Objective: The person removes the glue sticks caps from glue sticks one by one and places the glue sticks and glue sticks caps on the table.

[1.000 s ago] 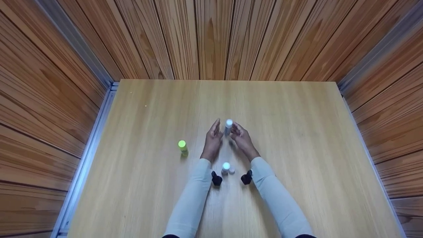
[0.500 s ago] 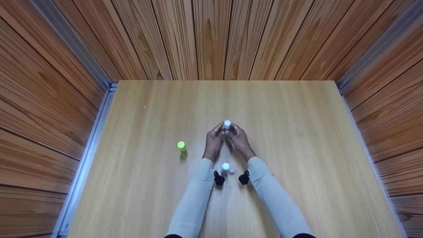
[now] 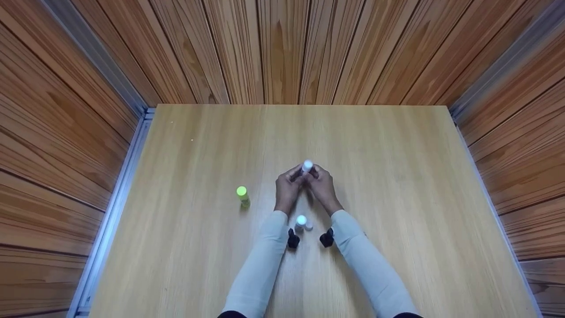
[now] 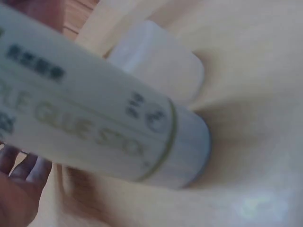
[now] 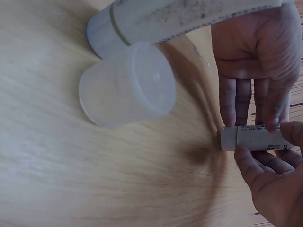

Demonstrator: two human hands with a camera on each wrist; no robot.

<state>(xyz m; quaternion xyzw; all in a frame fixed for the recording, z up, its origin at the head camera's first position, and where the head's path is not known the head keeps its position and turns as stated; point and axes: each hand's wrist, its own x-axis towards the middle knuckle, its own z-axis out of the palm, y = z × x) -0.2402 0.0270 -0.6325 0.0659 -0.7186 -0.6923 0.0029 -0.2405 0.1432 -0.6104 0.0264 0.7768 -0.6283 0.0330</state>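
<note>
Both hands meet on a small white glue stick point(image 3: 307, 166), held up near the middle of the table. My left hand point(image 3: 287, 187) has its thumb and fingers round it from the left. From the right, my right hand point(image 3: 322, 187) pinches it too, thumb and fingertips on its printed barrel point(image 5: 260, 138) in the right wrist view. Closer to me, between the forearms, a second glue stick point(image 3: 300, 223) stands upright. Its lettering shows large and blurred in the left wrist view. Right beside it sits a translucent white cap point(image 5: 128, 85).
A lime-green capped tube point(image 3: 242, 196) stands on the table left of the hands. Black wrist devices point(image 3: 293, 239) hang at the inner sides of both sleeves. Wood-plank walls point(image 3: 282, 53) enclose the table point(image 3: 397, 176) at back and sides.
A second ago my left hand was apart from the stick with fingers extended; it has moved in and holds it. The stick's top has since tilted slightly to the right.
</note>
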